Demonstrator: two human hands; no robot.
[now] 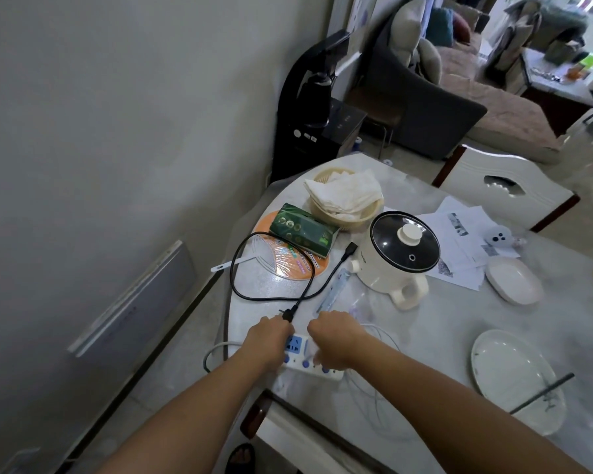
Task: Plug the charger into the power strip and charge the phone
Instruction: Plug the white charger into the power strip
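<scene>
A white power strip [300,357] with blue sockets and blue switches lies near the table's left front corner. My left hand [267,340] is closed on its left end. A black plug [287,315] lies just past that hand's knuckles, and its black cord [235,268] loops away over the table. My right hand [334,338] is curled down over the middle of the strip. The charger under its palm is mostly hidden. A thin white cable [377,388] coils out from under that hand. I see no phone that I can tell.
A cream electric pot [396,260] with a glass lid stands behind the strip. Farther left are a green packet [302,230], an orange fan and a basket of cloths [344,196]. To the right are papers, a white dish [514,280] and a plate [514,381] with chopsticks. The table edge [228,323] runs beside my left hand.
</scene>
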